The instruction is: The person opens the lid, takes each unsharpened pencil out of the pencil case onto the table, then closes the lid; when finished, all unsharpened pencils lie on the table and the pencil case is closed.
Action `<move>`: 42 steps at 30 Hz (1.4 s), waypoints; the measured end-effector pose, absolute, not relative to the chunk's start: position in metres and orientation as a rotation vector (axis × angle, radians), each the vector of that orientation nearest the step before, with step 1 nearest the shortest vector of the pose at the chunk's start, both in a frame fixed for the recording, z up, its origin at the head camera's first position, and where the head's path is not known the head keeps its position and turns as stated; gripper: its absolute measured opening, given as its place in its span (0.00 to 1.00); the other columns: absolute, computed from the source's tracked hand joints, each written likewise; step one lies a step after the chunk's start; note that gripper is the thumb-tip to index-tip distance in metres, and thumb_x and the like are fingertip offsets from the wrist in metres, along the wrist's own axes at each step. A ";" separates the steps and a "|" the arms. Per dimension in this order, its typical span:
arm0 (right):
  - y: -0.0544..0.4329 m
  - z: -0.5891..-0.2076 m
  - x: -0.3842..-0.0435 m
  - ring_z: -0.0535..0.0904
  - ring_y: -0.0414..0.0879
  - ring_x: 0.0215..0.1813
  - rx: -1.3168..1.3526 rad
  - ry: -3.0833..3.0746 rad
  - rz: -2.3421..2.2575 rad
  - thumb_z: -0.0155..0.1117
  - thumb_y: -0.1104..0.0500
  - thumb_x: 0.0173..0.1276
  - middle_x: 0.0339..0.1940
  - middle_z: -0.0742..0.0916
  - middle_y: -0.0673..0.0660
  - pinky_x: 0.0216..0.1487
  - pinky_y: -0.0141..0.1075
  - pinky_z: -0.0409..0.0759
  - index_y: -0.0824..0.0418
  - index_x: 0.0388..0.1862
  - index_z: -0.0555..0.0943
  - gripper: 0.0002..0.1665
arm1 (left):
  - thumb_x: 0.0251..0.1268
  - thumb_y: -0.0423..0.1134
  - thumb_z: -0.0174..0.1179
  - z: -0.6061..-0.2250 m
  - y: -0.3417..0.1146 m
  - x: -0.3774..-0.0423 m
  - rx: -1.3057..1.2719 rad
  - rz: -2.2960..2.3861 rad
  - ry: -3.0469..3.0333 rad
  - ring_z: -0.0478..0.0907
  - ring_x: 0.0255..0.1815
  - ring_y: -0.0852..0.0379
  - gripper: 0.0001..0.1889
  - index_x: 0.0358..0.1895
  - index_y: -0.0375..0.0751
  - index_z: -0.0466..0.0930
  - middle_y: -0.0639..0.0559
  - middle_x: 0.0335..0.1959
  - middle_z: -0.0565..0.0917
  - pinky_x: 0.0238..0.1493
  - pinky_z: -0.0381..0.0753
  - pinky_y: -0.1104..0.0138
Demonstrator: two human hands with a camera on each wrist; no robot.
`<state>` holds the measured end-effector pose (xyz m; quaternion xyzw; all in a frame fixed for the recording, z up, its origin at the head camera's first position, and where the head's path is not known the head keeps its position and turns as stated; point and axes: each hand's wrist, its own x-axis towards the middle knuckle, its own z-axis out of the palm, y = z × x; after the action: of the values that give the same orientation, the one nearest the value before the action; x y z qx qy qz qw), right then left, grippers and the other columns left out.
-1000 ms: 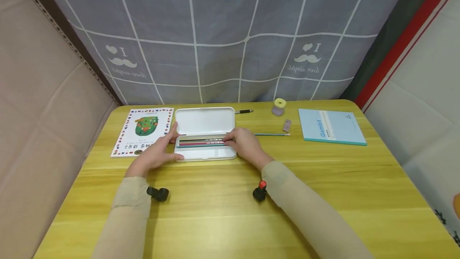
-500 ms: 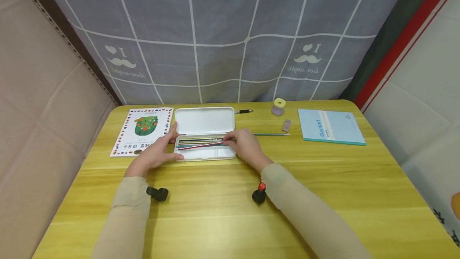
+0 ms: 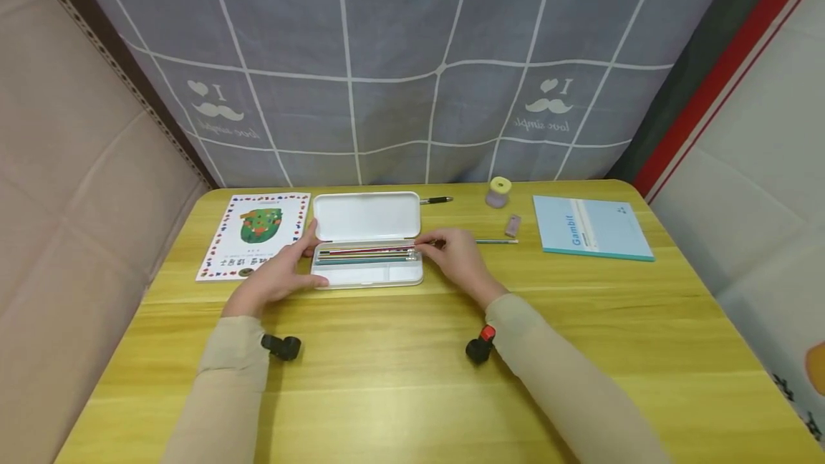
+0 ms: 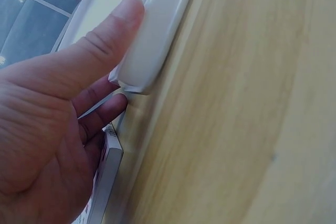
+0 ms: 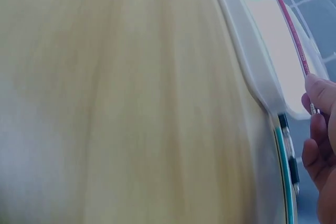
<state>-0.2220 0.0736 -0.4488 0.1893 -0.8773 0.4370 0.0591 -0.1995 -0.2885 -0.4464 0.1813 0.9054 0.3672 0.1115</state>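
We hold our hands apart: the left hand (image 3: pixel 278 274) grips the left end of the open pencil case (image 3: pixel 354 276), while the right hand (image 3: pixel 454 258) pinches the red pencil (image 5: pixel 294 35) by one end, over the other pencils (image 3: pixel 367 260) in the case.

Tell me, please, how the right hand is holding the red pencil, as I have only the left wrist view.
Observer: The right hand pinches the red pencil near its silvery end.
Operator: Thank you; could you say whether other pencils lie in the case?
Observer: Yes, several other pencils lie in the far part of the white pencil case.
Operator: And is any pencil outside it?
Observer: Yes, one light-coloured pencil lies to its right.
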 end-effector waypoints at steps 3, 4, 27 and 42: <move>0.085 -0.447 -0.223 0.83 0.43 0.35 0.552 -2.630 1.358 0.76 0.59 0.68 0.37 0.93 0.50 0.39 0.37 0.82 0.57 0.39 0.94 0.04 | 0.63 0.45 0.76 -0.446 -0.289 -0.199 0.528 1.062 2.664 0.68 0.73 0.36 0.64 0.86 0.43 0.30 0.34 0.74 0.72 0.79 0.54 0.40; 0.088 -0.447 -0.224 0.83 0.43 0.35 0.537 -2.630 1.373 0.76 0.59 0.68 0.37 0.93 0.50 0.39 0.37 0.82 0.57 0.39 0.94 0.04 | 0.63 0.45 0.76 -0.446 -0.290 -0.199 0.522 1.054 2.667 0.68 0.74 0.36 0.64 0.86 0.43 0.30 0.34 0.74 0.71 0.79 0.54 0.40; 0.169 -0.451 -0.223 0.83 0.46 0.37 0.364 -2.652 1.485 0.76 0.57 0.69 0.41 0.92 0.52 0.37 0.32 0.81 0.55 0.41 0.93 0.05 | 0.64 0.45 0.75 -0.447 -0.290 -0.197 0.526 1.046 2.662 0.66 0.75 0.35 0.64 0.86 0.44 0.29 0.33 0.76 0.68 0.79 0.53 0.40; 0.221 -0.463 -0.217 0.81 0.44 0.33 0.251 -2.656 1.312 0.78 0.56 0.68 0.39 0.93 0.55 0.34 0.30 0.78 0.56 0.40 0.94 0.06 | 0.64 0.47 0.75 -0.446 -0.288 -0.198 0.541 1.041 2.662 0.66 0.75 0.35 0.64 0.86 0.44 0.28 0.34 0.76 0.69 0.79 0.53 0.39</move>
<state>-0.2165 0.2208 -0.4633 0.0842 -0.8902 0.4397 0.0844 -0.1983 -0.2884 -0.4463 0.1847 0.9089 0.3554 0.1162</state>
